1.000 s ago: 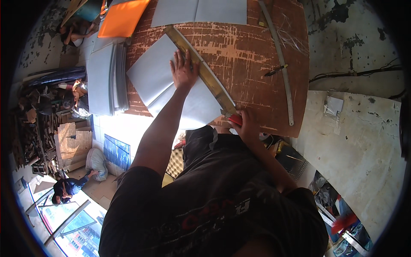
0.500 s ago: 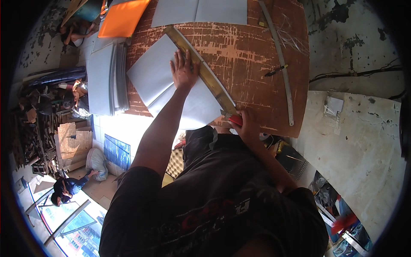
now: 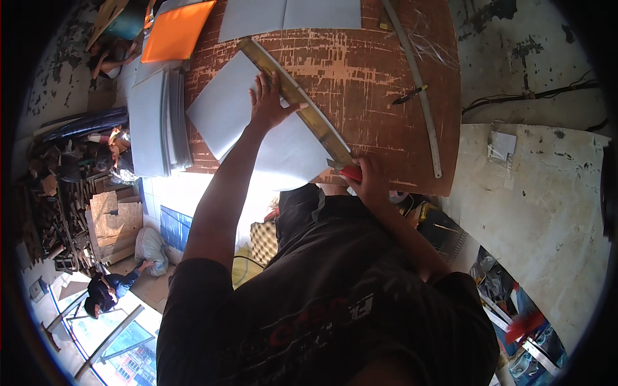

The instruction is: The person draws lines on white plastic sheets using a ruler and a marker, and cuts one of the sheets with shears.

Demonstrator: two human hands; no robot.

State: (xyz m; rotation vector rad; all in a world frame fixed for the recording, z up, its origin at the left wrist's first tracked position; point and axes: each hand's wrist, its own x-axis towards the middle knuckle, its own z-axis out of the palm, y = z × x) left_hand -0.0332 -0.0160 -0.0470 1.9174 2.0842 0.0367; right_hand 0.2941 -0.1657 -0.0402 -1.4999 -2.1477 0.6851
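My left hand [image 3: 267, 103] lies flat, fingers spread, palm down on the grey sheet [image 3: 257, 132], w/ fingertips reaching the ruler [image 3: 296, 103] and pressing it. It grasps nothing, just bears down. The ruler is a long yellowish straightedge lying diagonally across the sheet's right edge, from upper left to lower right, on the brown board [image 3: 360, 83] that serves as tabletop.

My right hand [image 3: 370, 180] is clenched round a red-handled cutter [image 3: 351, 172] at the ruler's lower end, near the board's front edge. The blade tip sits against the ruler, I think; it's too small here to be sure.

The sheet lies at an angle on the board's left part, its lower corner just in front of my chest.

Other stuff: a stack of grey sheets [image 3: 154, 122] to the left, hanging partly off the board; an orange sheet [image 3: 177, 29] above that stack; two more grey sheets [image 3: 290, 16] side by side at the board's far edge. A long pale strip [image 3: 418, 90] runs down the board's right side, w/ a pen [image 3: 409, 98] lying just beside it. Another person [image 3: 109, 289] crouches on the floor, lower left, well apart from me.
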